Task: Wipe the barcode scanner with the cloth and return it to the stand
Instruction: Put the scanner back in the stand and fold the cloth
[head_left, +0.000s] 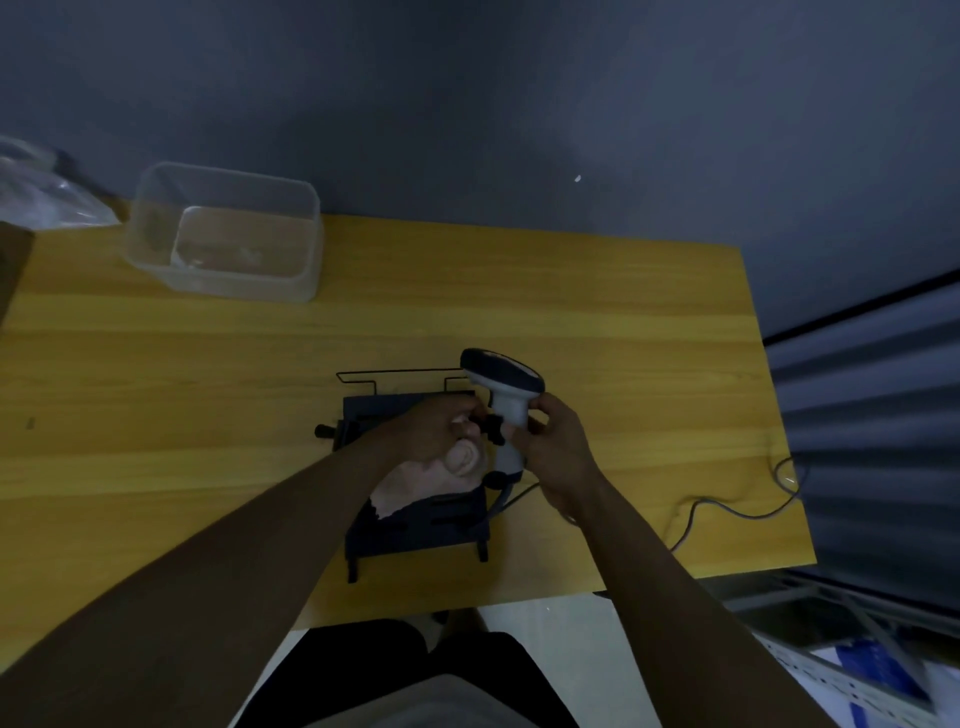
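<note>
Clear plastic tub (223, 234), rounded corners, far left on yellow wood-grain table (156, 395). Black metal stand (415, 525) mid-table, wire rail at far side. Left hand (439, 428) curled, clutching soft pale crumpled cloth (441, 475) over stand. Grey-white barcode scanner (506, 395), dark rounded head, upright just right; right hand (558, 447) pinching its handle. Grey cable (727, 506) trails right.

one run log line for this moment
phase: wiping | right hand: holds scanner handle | left hand: cloth | stand: below
</note>
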